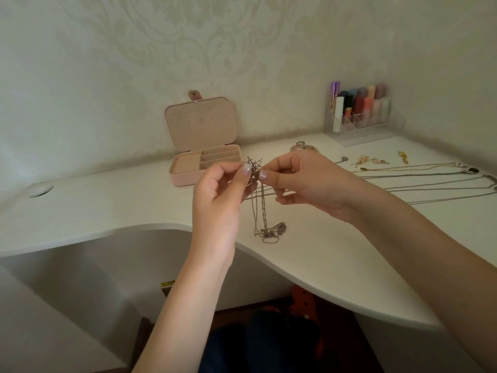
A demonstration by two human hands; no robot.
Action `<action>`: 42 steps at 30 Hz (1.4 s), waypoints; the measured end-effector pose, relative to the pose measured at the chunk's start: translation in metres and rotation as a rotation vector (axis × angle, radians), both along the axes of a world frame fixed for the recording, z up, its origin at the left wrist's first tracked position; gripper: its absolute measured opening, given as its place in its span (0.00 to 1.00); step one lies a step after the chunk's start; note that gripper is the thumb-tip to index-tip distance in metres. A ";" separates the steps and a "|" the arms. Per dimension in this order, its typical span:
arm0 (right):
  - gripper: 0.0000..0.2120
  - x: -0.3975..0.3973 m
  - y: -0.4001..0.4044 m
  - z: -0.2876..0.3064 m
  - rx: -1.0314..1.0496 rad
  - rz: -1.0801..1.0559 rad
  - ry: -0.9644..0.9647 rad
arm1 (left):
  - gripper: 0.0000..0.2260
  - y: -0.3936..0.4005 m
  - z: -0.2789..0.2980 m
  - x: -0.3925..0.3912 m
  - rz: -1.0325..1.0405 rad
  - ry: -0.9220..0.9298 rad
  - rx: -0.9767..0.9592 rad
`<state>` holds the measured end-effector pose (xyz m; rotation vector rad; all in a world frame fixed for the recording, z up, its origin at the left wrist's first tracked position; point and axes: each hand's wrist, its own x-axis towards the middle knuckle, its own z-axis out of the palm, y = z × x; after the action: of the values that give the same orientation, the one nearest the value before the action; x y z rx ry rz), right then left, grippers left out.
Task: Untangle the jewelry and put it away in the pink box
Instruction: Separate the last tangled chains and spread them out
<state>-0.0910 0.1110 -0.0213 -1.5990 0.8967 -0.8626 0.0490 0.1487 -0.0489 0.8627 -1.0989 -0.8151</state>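
Both grips pinch the tangled chains (254, 168), left hand (223, 189) and right hand (298, 179), above the desk (107, 211) before the open pink box (205, 154).

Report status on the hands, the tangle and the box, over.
Left hand and right hand both pinch the knotted silver chain tangle, its tails trailing onto the white desk. Open pink jewelry box behind, nothing blocking it.
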 end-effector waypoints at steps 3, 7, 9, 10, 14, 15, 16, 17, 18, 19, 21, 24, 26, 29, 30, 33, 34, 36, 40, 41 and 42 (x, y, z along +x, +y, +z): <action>0.03 -0.001 0.000 0.002 -0.093 -0.055 0.076 | 0.04 -0.001 -0.003 -0.001 -0.002 0.039 0.019; 0.05 -0.007 -0.001 0.006 0.050 0.069 0.041 | 0.05 -0.003 -0.001 -0.002 -0.073 0.153 0.083; 0.06 -0.009 -0.002 0.006 0.130 0.117 0.006 | 0.05 -0.003 0.000 -0.003 -0.067 0.124 0.112; 0.06 -0.009 -0.002 0.006 0.141 0.120 0.004 | 0.05 -0.003 0.001 -0.003 -0.057 0.100 0.122; 0.04 -0.007 -0.002 0.004 0.007 0.001 0.093 | 0.06 -0.002 0.000 -0.002 0.039 -0.014 0.126; 0.04 -0.005 -0.002 0.003 -0.090 -0.056 0.141 | 0.06 -0.002 -0.001 -0.002 0.074 -0.056 0.117; 0.05 -0.004 -0.002 0.002 -0.187 -0.100 0.184 | 0.06 -0.002 -0.001 -0.002 0.102 -0.090 0.108; 0.07 -0.002 -0.002 0.001 -0.256 -0.123 0.212 | 0.06 -0.002 -0.002 -0.002 0.117 -0.110 0.103; 0.08 -0.001 -0.002 0.001 -0.283 -0.125 0.226 | 0.06 -0.002 -0.001 -0.002 0.119 -0.119 0.104; 0.09 0.000 -0.001 0.001 -0.270 -0.113 0.228 | 0.06 -0.002 -0.001 -0.003 0.111 -0.119 0.113; 0.08 0.000 -0.001 0.001 -0.175 -0.068 0.195 | 0.06 -0.002 -0.001 -0.006 0.085 -0.106 0.143; 0.08 0.000 -0.001 0.001 -0.082 -0.037 0.085 | 0.08 -0.004 0.000 -0.008 0.069 -0.131 0.170; 0.07 -0.001 -0.001 0.002 -0.041 -0.022 -0.021 | 0.09 -0.003 0.002 -0.008 0.027 -0.130 0.172; 0.05 -0.002 0.001 0.005 0.032 0.009 -0.091 | 0.10 -0.001 0.005 -0.006 -0.036 -0.077 0.154; 0.04 -0.003 0.001 0.005 0.027 0.004 -0.061 | 0.10 -0.002 0.007 -0.004 -0.048 -0.058 0.148; 0.04 -0.007 0.001 0.008 -0.068 -0.035 0.063 | 0.09 -0.002 0.011 0.002 -0.085 0.001 0.132; 0.04 -0.008 0.001 0.009 -0.109 -0.045 0.096 | 0.09 -0.002 0.012 0.004 -0.094 0.019 0.128; 0.05 -0.011 0.002 0.011 -0.177 -0.066 0.155 | 0.10 -0.002 0.014 0.010 -0.078 0.033 0.114; 0.12 -0.016 0.000 0.014 -0.237 -0.132 0.218 | 0.10 -0.004 0.019 0.025 -0.007 0.017 0.098; 0.12 -0.018 -0.001 0.014 -0.248 -0.160 0.216 | 0.10 -0.003 0.021 0.028 -0.004 0.007 0.109; 0.12 -0.019 -0.002 0.013 -0.259 -0.182 0.210 | 0.09 -0.002 0.022 0.031 -0.005 -0.014 0.121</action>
<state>-0.1105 0.1087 -0.0080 -1.8792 1.1286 -0.9813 0.0796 0.1469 -0.0273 0.9679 -1.0725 -0.8883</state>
